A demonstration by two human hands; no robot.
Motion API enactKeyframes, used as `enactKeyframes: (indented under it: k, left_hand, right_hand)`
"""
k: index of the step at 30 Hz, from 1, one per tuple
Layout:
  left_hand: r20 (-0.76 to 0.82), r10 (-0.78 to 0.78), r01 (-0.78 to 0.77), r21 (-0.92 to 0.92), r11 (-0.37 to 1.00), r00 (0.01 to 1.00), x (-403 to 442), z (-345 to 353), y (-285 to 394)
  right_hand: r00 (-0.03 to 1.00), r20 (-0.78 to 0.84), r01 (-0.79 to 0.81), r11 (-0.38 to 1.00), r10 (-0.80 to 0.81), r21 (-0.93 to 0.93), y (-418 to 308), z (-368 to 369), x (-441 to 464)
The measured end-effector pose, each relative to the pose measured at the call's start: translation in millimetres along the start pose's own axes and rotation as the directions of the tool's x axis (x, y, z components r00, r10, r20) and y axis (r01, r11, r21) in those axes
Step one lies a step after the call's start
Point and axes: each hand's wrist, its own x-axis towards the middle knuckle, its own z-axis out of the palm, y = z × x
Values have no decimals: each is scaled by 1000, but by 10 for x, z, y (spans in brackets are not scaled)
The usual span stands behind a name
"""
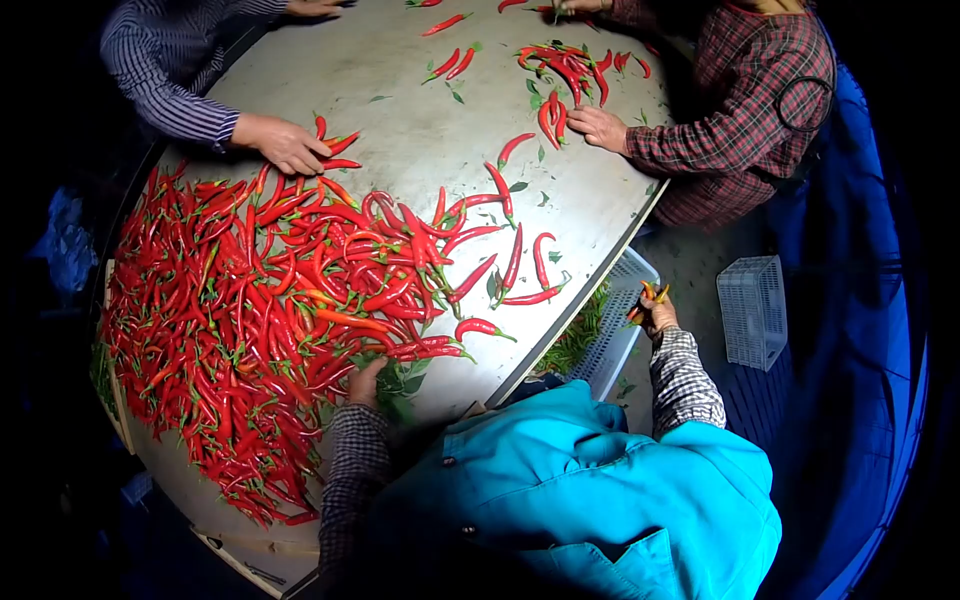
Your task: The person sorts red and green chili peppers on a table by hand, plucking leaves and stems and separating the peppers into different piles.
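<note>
My left hand (pixel 366 384) is at the near edge of a big heap of red chili peppers (pixel 250 310), closed on a bunch of green leaves (pixel 402 388) that looks slightly blurred. Stretched out past the table's right edge, my right hand (pixel 660 316) grips a few chili peppers (pixel 655 292) with yellow-orange ends showing. Below and left of that hand stands a light plastic crate (pixel 612 350) with green matter inside. Single red peppers (pixel 484 328) lie just beyond my left hand on the metal tabletop (pixel 480 375).
Across the table at left, a co-worker's hand (pixel 285 143) in a striped sleeve touches peppers. At right, another co-worker's hand (pixel 600 128) in a plaid sleeve rests by a small pepper pile (pixel 565 65). A white crate (pixel 752 310) stands on the floor, near blue sheeting (pixel 860 250).
</note>
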Motion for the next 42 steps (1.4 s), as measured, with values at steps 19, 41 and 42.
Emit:
enactKeyframes:
  k: [19,41,42]
  left_hand:
    - [15,43,-42,-52,998,999,-87,24,74]
    - [66,51,-45,-87,995,997,-69,30,72]
    - [60,53,-48,-85,995,997,-67,27,74]
  right_hand:
    - [812,570,574,-8,-121,-819,-533,2380,-734]
    - [512,783,859,210,-352,-467,-815,2814,-331]
    - [532,725,843,199,-438,-499,-771,2962,-324]
